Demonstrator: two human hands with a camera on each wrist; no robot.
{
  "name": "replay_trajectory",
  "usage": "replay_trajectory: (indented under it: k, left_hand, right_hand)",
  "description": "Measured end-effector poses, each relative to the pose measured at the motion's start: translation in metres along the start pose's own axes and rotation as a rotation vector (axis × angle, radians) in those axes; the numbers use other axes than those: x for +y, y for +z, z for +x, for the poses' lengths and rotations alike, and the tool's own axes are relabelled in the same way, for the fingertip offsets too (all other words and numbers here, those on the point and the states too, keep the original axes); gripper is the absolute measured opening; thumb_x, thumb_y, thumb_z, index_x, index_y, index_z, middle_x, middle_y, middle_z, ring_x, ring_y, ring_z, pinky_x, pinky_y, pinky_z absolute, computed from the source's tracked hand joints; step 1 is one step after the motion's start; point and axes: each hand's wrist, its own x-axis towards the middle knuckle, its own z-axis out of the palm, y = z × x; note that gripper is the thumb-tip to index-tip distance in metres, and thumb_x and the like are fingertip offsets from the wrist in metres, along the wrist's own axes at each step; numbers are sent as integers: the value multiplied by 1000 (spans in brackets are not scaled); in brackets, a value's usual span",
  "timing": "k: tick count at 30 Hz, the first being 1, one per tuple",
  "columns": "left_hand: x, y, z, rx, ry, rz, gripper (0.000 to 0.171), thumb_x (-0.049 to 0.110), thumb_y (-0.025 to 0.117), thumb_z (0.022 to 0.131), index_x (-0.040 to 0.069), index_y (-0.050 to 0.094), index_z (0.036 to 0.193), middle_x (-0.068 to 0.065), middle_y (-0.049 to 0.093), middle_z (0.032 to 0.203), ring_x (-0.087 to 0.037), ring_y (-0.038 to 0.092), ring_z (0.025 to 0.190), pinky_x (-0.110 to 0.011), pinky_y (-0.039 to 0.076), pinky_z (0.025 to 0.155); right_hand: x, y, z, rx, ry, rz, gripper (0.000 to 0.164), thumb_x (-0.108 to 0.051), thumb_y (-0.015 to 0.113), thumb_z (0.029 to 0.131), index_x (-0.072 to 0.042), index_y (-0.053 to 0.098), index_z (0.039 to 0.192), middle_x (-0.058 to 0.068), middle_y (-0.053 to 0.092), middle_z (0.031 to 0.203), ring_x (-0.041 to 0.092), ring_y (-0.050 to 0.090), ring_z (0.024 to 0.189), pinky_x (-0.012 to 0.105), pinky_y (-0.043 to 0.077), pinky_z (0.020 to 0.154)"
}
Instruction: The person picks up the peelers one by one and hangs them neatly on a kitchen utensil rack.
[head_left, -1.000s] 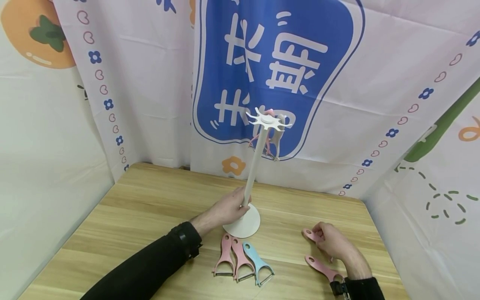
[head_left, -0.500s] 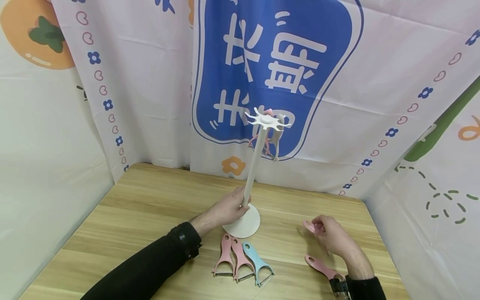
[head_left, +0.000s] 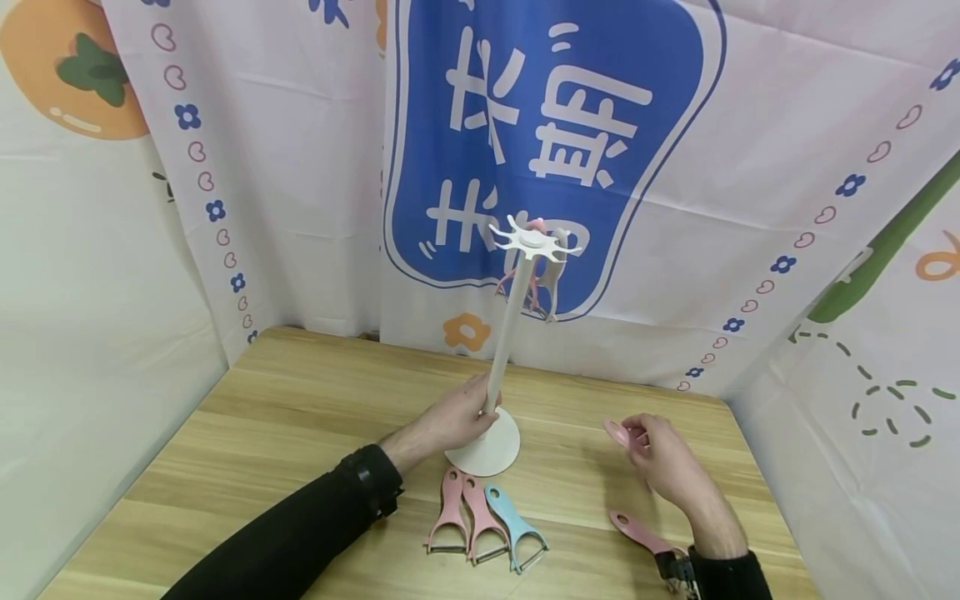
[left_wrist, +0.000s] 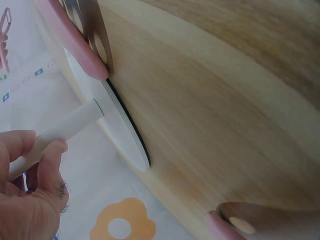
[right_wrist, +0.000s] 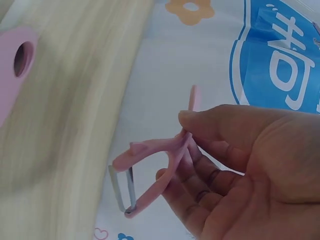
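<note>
My left hand point(head_left: 457, 414) grips the white pole point(left_wrist: 75, 121) of an upright stand low down, just above its round base point(head_left: 495, 454). At the stand's top is a ring of white hooks point(head_left: 534, 240), where a pink peeler point(head_left: 531, 296) and a greyish one point(head_left: 551, 287) hang on the far side. My right hand point(head_left: 671, 467) pinches a pink Y-shaped peeler point(right_wrist: 172, 145) between thumb and fingers, raised above the table, its metal blade point(right_wrist: 122, 190) facing away from the palm. Below that hand, another pink peeler point(head_left: 637, 531) lies on the wood, partly hidden by the wrist.
In front of the base, two pink peelers point(head_left: 452, 508) and a light blue peeler point(head_left: 517, 527) lie side by side on the wooden table point(head_left: 315, 400). Printed white cloth point(head_left: 315, 167) hangs behind the table and along both sides.
My right hand has lifted the pink peeler off the table, moving it up and slightly farther away. The left hand stays on the pole and the stand has not moved.
</note>
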Motion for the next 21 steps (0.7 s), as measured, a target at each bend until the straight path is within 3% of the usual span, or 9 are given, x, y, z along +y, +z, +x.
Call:
replay_trajectory:
  k: [9, 16, 21]
  left_hand:
    - [0, 0, 0, 1, 3, 4, 26, 8, 72, 96, 11, 55, 115, 1, 56, 102, -17, 58, 99, -36, 55, 84]
    - [0, 0, 0, 2, 5, 7, 26, 8, 72, 96, 13, 54, 114, 0, 56, 103, -17, 59, 101, -37, 55, 85]
    - [0, 0, 0, 1, 5, 8, 26, 8, 72, 96, 12, 54, 114, 0, 56, 102, -17, 59, 100, -37, 55, 85]
  right_hand:
    - [-9, -4, 3, 86, -6, 18, 33, 1, 63, 97, 6, 59, 129, 18, 60, 115, 29, 60, 103, 48, 54, 88]
    - [-14, -6, 5, 152, -19, 44, 36, -2, 62, 99, 4, 57, 134, 18, 56, 120, 27, 62, 100, 43, 56, 82]
    - [-21, -7, 7, 231, -54, 55, 37, 0, 63, 97, 4, 57, 134, 17, 55, 120, 28, 59, 103, 46, 54, 88]
